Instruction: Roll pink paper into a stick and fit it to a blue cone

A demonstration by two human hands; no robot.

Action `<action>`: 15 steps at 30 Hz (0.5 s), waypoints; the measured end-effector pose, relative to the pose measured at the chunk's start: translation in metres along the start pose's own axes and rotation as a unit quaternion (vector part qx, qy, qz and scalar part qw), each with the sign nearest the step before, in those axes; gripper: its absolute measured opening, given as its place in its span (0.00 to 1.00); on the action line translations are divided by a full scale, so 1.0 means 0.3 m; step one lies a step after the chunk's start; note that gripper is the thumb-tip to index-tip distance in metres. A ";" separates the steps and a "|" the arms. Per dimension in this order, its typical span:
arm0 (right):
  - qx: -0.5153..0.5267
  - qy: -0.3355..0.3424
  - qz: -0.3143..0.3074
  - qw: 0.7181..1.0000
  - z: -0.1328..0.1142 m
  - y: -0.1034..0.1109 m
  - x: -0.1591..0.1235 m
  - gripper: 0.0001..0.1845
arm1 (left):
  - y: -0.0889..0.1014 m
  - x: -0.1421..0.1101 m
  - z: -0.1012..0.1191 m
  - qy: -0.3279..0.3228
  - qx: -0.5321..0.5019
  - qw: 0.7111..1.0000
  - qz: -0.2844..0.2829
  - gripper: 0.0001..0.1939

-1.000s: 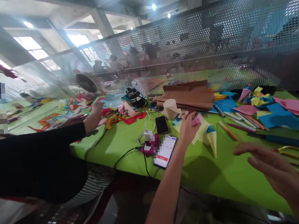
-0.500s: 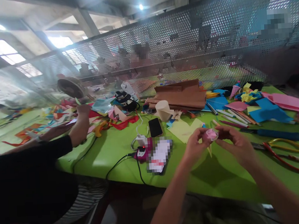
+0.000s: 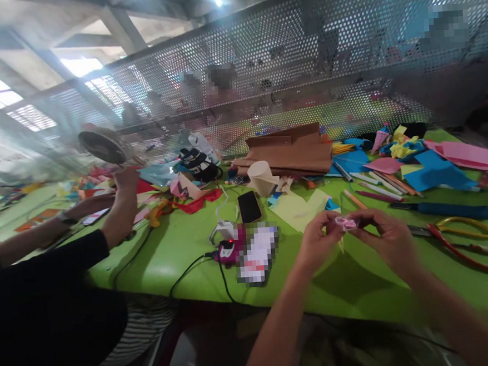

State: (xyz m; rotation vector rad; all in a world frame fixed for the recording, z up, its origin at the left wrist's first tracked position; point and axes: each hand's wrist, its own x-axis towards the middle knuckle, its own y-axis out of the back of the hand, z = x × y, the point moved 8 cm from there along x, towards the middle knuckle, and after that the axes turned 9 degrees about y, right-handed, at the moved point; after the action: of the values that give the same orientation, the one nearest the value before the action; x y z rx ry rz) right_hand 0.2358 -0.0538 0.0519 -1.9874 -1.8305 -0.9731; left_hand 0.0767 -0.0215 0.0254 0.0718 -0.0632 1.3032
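My left hand (image 3: 320,239) and my right hand (image 3: 387,237) meet above the green table (image 3: 182,254), and both pinch a small pink paper piece (image 3: 346,222) between their fingertips. A yellow paper sheet (image 3: 300,208) with a pointed tip lies just behind and under the hands. Red-and-yellow scissors (image 3: 469,242) lie to the right of my right hand. A phone with a lit screen (image 3: 257,253) lies left of my left hand, beside a dark phone (image 3: 249,206).
A person in a black sleeve (image 3: 47,297) sits at my left, arms reaching over coloured paper scraps (image 3: 102,187). Brown cardboard (image 3: 292,152), a tape roll (image 3: 261,177), pencils (image 3: 378,187), blue and pink sheets (image 3: 435,172) and a charger with cables (image 3: 225,245) crowd the table. A perforated screen (image 3: 302,62) stands behind.
My right hand came in from the lower right to join the left on the pink piece. My left hand drew the piece toward me from the yellow paper. The view shifted slightly.
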 end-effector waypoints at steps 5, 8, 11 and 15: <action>-0.022 0.026 -0.002 0.999 -0.033 -0.003 0.008 0.07 | 0.004 -0.006 0.010 -0.004 0.003 1.000 0.008 0.13; -0.021 0.027 -0.004 0.999 -0.039 -0.004 0.009 0.06 | 0.003 -0.006 0.008 -0.003 -0.002 1.000 0.010 0.13; -0.015 0.013 -0.008 1.000 -0.032 -0.005 0.006 0.07 | 0.000 -0.005 0.006 -0.001 -0.018 1.000 0.005 0.14; 0.000 -0.015 -0.006 1.000 -0.014 0.000 -0.002 0.09 | -0.001 -0.010 0.012 0.004 -0.024 1.000 -0.005 0.16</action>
State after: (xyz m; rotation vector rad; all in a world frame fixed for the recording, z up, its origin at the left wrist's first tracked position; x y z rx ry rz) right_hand 0.2347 -0.0568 0.0546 -2.0027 -1.8615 -0.9507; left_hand 0.0763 -0.0249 0.0288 0.0257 -0.0863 1.2916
